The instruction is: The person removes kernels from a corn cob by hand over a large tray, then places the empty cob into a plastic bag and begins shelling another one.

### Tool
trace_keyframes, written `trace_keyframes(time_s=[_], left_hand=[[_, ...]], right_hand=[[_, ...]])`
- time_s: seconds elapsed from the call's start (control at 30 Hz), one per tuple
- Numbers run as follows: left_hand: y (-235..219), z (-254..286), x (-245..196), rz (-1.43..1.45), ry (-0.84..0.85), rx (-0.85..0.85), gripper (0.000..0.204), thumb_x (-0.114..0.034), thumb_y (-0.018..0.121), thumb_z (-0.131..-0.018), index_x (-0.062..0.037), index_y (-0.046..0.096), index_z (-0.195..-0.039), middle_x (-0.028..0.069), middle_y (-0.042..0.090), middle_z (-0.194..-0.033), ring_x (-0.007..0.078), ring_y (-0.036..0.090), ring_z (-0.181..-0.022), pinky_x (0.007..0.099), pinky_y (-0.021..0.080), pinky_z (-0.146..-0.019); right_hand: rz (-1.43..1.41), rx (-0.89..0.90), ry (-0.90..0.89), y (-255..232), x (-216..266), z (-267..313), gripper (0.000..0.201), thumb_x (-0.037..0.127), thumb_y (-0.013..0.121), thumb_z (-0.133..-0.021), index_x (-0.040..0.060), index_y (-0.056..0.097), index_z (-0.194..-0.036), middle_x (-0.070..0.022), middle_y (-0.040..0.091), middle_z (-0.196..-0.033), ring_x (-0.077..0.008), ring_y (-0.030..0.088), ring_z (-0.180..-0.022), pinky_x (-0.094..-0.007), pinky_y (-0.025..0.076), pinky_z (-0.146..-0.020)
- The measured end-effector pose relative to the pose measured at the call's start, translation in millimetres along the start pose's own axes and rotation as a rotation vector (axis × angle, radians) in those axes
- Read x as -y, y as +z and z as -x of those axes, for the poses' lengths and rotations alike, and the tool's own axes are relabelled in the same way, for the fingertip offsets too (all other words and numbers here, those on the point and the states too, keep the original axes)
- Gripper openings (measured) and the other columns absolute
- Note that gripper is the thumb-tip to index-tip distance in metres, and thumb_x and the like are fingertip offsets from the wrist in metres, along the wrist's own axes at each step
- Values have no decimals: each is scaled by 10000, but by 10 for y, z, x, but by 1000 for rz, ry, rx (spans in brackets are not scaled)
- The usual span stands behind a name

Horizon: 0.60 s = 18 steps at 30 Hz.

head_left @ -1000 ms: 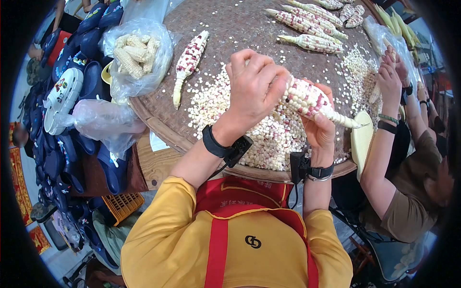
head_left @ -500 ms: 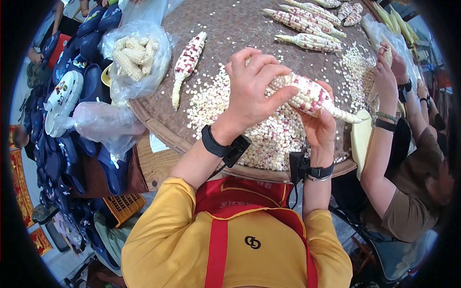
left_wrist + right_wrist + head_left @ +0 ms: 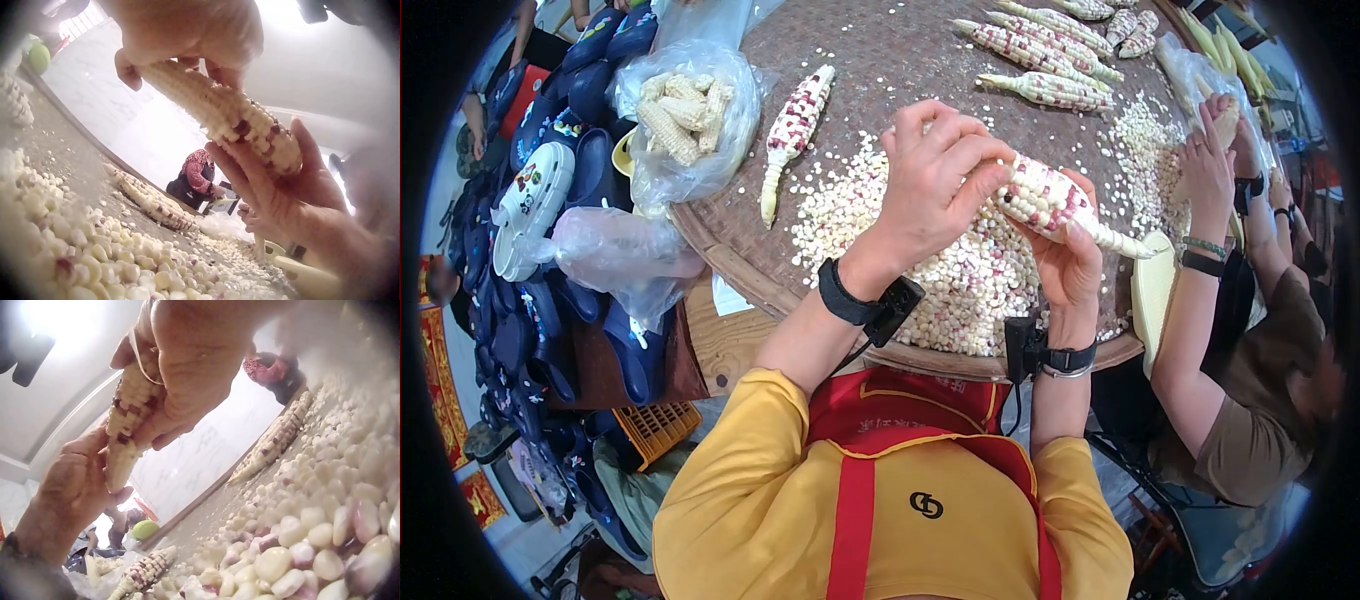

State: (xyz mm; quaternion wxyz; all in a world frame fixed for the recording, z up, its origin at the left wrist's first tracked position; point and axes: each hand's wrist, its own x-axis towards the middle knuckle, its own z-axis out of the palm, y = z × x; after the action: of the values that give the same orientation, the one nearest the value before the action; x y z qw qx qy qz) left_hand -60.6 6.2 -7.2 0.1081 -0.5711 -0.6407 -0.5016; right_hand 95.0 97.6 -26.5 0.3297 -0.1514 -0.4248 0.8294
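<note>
Both hands hold one ear of corn (image 3: 1048, 198) in the air over the pile of loose kernels (image 3: 965, 295). The left hand (image 3: 935, 180) grips its left end, fingers bent over the top and thumb along the kernels. Under the other end, the right hand (image 3: 1072, 265) has its fingers and thumb around the ear near the pale stalk. In the left wrist view, the cob (image 3: 181, 87) has bare rows towards the left hand and white and dark red kernels towards the right hand. The left palm hides part of the cob.
Another ear of corn (image 3: 798, 125) lies left of the pile, and several ears (image 3: 1050, 60) lie at the back. A plastic bag of stripped cobs (image 3: 685, 115) stands at the round tray's rim (image 3: 735, 268). To the right, another person's hand (image 3: 1208, 165) works beside a second kernel pile (image 3: 1145, 150).
The left thumb stretched forward along the ear, then drew back towards the bent fingers. The ear shifted slightly in the hands; the right hand keeps its hold at nearly the same spot.
</note>
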Motion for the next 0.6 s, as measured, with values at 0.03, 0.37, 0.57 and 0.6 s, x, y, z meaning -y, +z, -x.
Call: trace_keyframes(time_s=[0.03,0.37,0.57,0.6], left_hand=[[-12,-3,-10,0,0,-1,114,-219,615,-743,-151,635,-832,-14,548,-886,214,398,-963,359,266,-785],[-89,-25,44,118,28,50,157,-189,601,-741,-116,618,-879,32,563,-928,238,404,-1006,362,282,-853],[-60,-22,-90,17,21,22,229,-288,649,-712,-130,618,-874,13,557,-933,238,399,-1003,373,270,-843],[-62,-21,-96,-40,13,42,240,-263,658,-709,-114,610,-892,26,558,-942,255,400,-1004,380,284,-873]], right_hand=[[-4,-1,4,-8,-5,-1,610,204,637,-695,56,323,-1197,-171,476,-1144,-304,510,-1058,-460,426,-914],[-169,16,-30,42,20,-1,565,113,625,-702,59,327,-1179,-167,478,-1134,-292,516,-1052,-427,473,-869],[-84,43,-6,-22,2,7,668,264,656,-714,69,289,-1237,-182,456,-1171,-315,491,-1080,-486,413,-921],[-85,41,-6,-23,-4,7,668,264,656,-714,69,289,-1237,-182,456,-1171,-315,491,-1080,-486,413,-921]])
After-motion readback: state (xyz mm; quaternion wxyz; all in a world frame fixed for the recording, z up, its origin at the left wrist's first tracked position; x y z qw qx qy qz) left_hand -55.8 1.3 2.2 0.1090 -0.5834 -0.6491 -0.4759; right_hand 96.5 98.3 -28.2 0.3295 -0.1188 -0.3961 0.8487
